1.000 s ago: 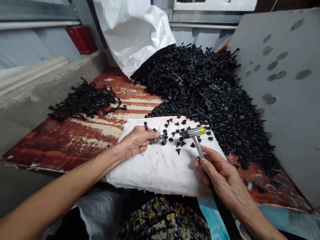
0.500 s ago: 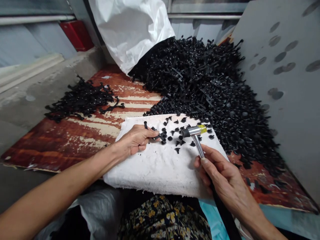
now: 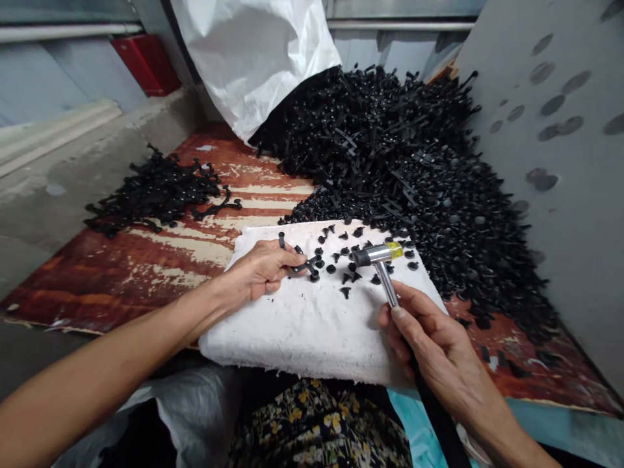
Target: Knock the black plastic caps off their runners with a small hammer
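Observation:
My left hand rests on a white pad with its fingers pinched on a small black plastic strip piece. My right hand grips the handle of a small metal hammer with a yellow band, its head held just above the pad. Several loose black studs lie scattered on the pad between the two hands.
A big heap of black plastic parts spills from a white sack at the back right. A smaller pile of black strips lies on the worn red board to the left. A grey panel stands on the right.
My left hand has drawn the black piece slightly back toward me and left. The hammer has barely moved. The view has tilted a little.

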The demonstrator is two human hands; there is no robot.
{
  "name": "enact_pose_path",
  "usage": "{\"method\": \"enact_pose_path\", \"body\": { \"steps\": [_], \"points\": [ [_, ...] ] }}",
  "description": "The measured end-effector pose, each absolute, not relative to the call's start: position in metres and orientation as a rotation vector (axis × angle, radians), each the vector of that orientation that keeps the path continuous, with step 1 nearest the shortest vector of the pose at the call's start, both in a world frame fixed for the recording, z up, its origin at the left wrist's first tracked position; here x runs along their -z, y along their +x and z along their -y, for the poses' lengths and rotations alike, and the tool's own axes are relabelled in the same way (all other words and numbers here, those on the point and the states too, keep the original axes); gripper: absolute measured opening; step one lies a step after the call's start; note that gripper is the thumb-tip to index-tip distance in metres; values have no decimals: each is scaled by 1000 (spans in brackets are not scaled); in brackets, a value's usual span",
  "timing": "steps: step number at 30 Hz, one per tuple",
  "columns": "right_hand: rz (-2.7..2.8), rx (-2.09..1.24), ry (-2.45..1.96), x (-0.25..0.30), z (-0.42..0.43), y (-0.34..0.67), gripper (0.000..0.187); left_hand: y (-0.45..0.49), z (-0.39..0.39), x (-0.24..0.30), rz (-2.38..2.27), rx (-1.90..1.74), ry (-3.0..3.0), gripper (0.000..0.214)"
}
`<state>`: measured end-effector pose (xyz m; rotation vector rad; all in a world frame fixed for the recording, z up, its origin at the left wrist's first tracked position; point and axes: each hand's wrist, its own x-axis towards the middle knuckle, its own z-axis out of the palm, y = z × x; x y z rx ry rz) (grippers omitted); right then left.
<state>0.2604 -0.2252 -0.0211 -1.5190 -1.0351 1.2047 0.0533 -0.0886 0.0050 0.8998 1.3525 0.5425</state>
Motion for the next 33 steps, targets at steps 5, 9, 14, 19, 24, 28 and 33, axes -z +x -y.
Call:
{"method": "enact_pose_path", "body": {
  "steps": [5,9,14,19,24,28,33],
  "points": [
    [1051,-1201,-1523,22,225,261,46,57,87,-7,-1380,-509,923,19],
    [1104,-1168,-1534,21,225,262,47,58,86,-8,-1376,-490,961,19],
    [1419,-937,-1598,14,221,263,41,59,84,-12,-1417,-481,983,23],
    [1889,-560,-1400,12,206,263,48,60,78,-12,-1469,-449,1042,23],
    [2093,-315,-1390,13,196,262,57,58,75,-9,-1449,-435,1073,23],
    [2162,-277,-1423,12,194,259,62,57,75,-8,-1420,-446,1090,25],
    [2124,-271,-1408,2,196,255,64,60,75,-10,-1431,-466,1043,26]
  ]
}}
